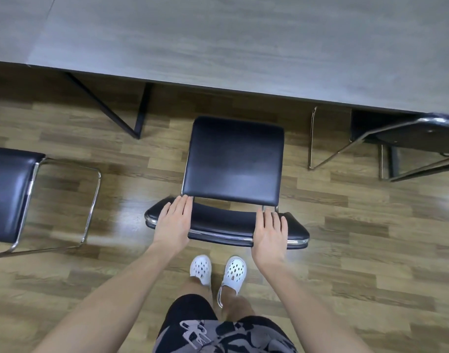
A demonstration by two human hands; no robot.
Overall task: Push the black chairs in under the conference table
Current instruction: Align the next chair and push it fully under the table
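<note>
A black padded chair (pixel 233 161) with a chrome frame stands in front of me, its seat just short of the grey conference table (pixel 244 47). My left hand (pixel 173 221) lies flat on the left end of the chair's backrest top. My right hand (pixel 270 231) lies flat on the right end. The fingers of both hands are extended over the padding, not curled around it. A second black chair (pixel 9 189) stands out on the floor at the left. A third chair (pixel 419 138) at the right sits partly under the table.
Black table legs (pixel 139 113) come down to the wood floor left of the middle chair. The third chair's chrome base (pixel 320 154) rests on the floor at the right. My feet in white clogs (pixel 218 271) stand behind the chair.
</note>
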